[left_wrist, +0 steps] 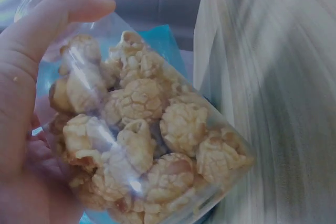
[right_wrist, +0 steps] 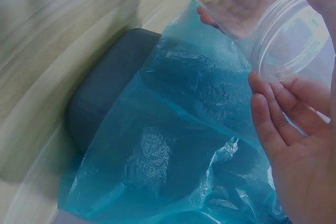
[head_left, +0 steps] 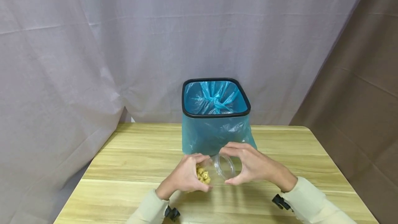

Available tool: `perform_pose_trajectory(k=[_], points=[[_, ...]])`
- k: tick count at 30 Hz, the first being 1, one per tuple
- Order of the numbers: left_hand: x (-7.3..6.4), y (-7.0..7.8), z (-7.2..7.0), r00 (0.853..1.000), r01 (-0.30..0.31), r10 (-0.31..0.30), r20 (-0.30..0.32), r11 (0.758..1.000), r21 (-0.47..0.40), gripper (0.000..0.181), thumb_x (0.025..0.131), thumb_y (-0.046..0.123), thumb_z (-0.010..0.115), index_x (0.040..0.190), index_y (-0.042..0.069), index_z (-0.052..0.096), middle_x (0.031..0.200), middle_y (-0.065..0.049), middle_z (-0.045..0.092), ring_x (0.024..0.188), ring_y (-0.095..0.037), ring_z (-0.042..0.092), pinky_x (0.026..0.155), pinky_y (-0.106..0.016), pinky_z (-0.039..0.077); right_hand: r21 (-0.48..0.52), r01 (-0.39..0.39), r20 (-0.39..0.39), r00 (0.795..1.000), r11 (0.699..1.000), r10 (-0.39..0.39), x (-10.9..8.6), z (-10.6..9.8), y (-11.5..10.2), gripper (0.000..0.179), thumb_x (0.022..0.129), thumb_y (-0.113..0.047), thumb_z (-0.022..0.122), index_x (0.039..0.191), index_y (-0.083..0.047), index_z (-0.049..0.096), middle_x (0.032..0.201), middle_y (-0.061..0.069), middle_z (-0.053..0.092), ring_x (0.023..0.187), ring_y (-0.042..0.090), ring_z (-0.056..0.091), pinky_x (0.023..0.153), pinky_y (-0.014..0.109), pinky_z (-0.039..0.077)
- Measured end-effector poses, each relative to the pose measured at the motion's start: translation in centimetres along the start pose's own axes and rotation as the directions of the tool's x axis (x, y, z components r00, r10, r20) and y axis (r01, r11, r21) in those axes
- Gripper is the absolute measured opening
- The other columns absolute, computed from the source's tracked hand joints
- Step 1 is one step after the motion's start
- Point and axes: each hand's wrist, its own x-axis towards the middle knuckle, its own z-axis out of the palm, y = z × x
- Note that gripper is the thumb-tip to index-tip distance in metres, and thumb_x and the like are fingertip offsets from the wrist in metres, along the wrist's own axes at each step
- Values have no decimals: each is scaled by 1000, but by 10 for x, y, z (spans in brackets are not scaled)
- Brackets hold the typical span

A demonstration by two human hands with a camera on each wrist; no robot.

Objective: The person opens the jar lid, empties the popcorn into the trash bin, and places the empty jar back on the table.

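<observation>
Above the wooden counter (head_left: 130,168), my left hand (head_left: 188,174) is wrapped around a clear jar (left_wrist: 142,135) of caramel-coloured popcorn (head_left: 203,175), tipped sideways, apparently so that its rim end faces across to my other side. My right hand (head_left: 255,167) spans what looks like a clear lid (head_left: 224,166), thumb and fingertips clamped on opposite edges, likely for an even hold, though I cannot tell whether it is seated or just apart. Beyond both hands stands a bin, its black rim (head_left: 216,115) seemingly keeping the blue bag (head_left: 214,134) spread.
</observation>
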Motion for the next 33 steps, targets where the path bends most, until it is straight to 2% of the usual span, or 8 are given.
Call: perform_pose_trajectory(k=[6,9,12,17,23,29,31,33], points=[[1,0,-1,998,27,-26,61,999,-20,76,60,34,96,127,6,73,108,1,78,90,-2,66,76,-11,55,-54,65,-7,998,996,-66,-1,1,1,73,70,-50,96,127,-13,71,119,-1,71,103,8,66,87,29,63],[1,-1,-1,995,48,-43,95,997,-56,80,61,33,96,131,2,71,114,-4,79,91,-2,67,77,-12,57,-72,94,1,996,993,-94,-1,2,2,74,70,-48,96,128,-11,70,121,-2,71,105,10,66,88,29,63],[2,-2,-1,991,50,-37,129,993,-103,76,63,31,95,131,5,71,115,-6,80,91,-2,68,77,-14,58,-100,134,4,991,986,-135,-1,2,2,76,68,-47,97,129,-10,70,122,-2,71,106,12,67,89,30,63],[2,-5,-1,982,34,2,189,982,-188,67,67,27,94,129,13,72,110,-3,80,90,-1,70,79,-17,59,-158,231,-9,972,960,-235,-1,2,2,79,67,-48,97,129,-7,69,121,0,71,108,14,67,91,31,63],[3,-4,-4,963,74,1,271,961,-266,68,69,25,95,132,13,72,112,6,79,98,-9,74,87,-19,59,-158,307,-11,950,939,-312,0,1,-3,78,68,-46,97,129,-8,67,120,-2,69,107,11,66,92,27,62],[4,-3,-4,942,85,18,335,953,-289,64,68,20,96,128,11,74,107,14,77,95,1,70,90,-20,59,-188,373,19,926,909,-376,-1,-3,-12,79,68,-43,98,131,-7,66,121,-2,67,109,11,63,93,25,60],[5,-5,-5,940,81,25,339,952,-294,63,68,19,95,127,12,74,107,13,78,95,1,70,91,-21,60,-209,371,27,927,905,-374,-2,-3,-10,81,68,-46,97,131,-6,65,122,-1,67,110,12,64,93,26,60],[4,-6,-5,944,78,20,330,957,-280,62,67,21,96,125,16,74,109,10,77,97,-1,71,92,-21,59,-204,327,38,945,923,-326,-4,-1,-8,82,70,-50,96,133,-7,65,124,-1,67,111,13,65,93,28,61]])
